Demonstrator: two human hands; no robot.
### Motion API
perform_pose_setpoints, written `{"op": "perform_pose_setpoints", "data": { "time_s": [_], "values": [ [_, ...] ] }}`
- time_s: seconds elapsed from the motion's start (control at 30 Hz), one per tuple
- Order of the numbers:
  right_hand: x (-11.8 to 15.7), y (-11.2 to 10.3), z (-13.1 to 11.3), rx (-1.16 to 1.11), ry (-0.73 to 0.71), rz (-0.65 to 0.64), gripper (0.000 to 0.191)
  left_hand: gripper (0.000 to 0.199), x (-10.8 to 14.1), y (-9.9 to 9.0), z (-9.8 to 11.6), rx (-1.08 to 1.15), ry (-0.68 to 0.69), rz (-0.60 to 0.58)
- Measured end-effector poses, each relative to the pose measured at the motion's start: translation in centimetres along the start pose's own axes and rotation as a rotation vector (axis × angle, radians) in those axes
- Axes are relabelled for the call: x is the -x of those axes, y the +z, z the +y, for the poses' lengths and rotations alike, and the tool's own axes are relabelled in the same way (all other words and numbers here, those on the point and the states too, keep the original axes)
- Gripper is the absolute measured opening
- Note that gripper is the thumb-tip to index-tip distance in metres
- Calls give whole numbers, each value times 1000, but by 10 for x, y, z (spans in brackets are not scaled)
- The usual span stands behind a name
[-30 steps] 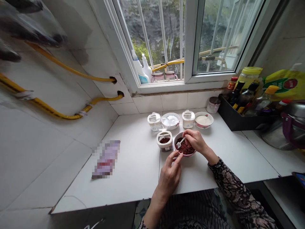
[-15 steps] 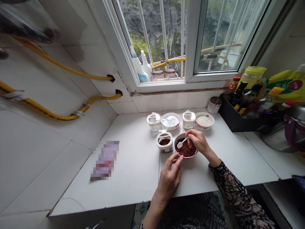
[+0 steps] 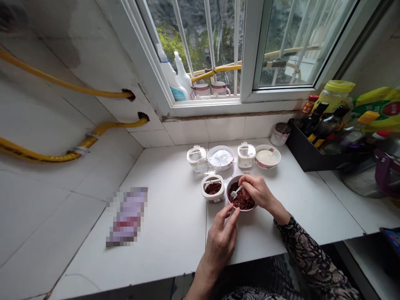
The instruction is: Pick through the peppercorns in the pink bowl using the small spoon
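My right hand pinches a small white spoon, its scoop down at the dark red-brown granules in a bowl. At the near rim of that bowl rest the fingertips of my left hand, fingers apart and holding nothing. Just left of the bowl stands an open seasoning jar, partly filled with the same granules. Behind are a bowl of white grains, a bowl of cream-coloured powder, and two more lidded clear jars.
A black box of bottles stands at the right, beside a metal pot. A pink-banded jar is by the wall. On the left of the white counter lies a blurred purple packet.
The camera view has shifted slightly. The spoon has moved a little within the bowl in my right hand, while my left hand stays at the rim.
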State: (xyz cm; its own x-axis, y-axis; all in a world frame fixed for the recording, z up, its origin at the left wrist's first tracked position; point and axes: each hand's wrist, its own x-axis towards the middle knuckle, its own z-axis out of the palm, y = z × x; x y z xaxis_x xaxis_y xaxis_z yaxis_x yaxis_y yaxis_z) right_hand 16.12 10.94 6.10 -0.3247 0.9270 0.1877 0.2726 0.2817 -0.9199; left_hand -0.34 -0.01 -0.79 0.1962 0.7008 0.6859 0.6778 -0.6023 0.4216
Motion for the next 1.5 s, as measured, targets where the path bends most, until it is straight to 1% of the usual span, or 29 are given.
{"op": "perform_pose_setpoints", "data": {
  "time_s": [0.17, 0.3, 0.37, 0.5, 0.87, 0.97, 1.2, 1.27, 1.33, 1.43, 1.5],
  "values": [
    [-1, -3, 0, -168, 115, 49, 13, 54, 0, -1, 2, 12, -16, -9],
    [-1, -5, 0, -268, 175, 54, 16, 54, 2, -2, 3, 25, -24, -18],
    [-1, -5, -1, -278, 182, 65, 16, 54, 2, -2, 3, 25, -24, -20],
    [0, -5, -3, -222, 163, 93, 16, 55, 3, -2, 2, 27, -21, -25],
    [1, -3, -4, -203, 192, 97, 15, 55, 5, -1, 1, 29, -22, -35],
    [0, -3, -3, -247, 208, 100, 16, 55, 5, 0, 1, 24, -14, -25],
    [-6, -9, -2, -429, 257, 159, 18, 55, 3, 1, 0, 29, -15, -16],
    [-7, -10, -6, -451, 233, 172, 19, 55, 3, 1, 0, 30, -23, -24],
    [-7, -7, -13, -444, 174, 181, 19, 56, 3, 1, 1, 25, -26, -22],
    [-7, 3, -24, -374, 30, 204, 18, 57, 2, 1, 1, 17, -18, -21],
    [-6, 12, -28, -255, -88, 210, 16, 58, 2, 1, 1, 16, -12, -16]
  ]
}}
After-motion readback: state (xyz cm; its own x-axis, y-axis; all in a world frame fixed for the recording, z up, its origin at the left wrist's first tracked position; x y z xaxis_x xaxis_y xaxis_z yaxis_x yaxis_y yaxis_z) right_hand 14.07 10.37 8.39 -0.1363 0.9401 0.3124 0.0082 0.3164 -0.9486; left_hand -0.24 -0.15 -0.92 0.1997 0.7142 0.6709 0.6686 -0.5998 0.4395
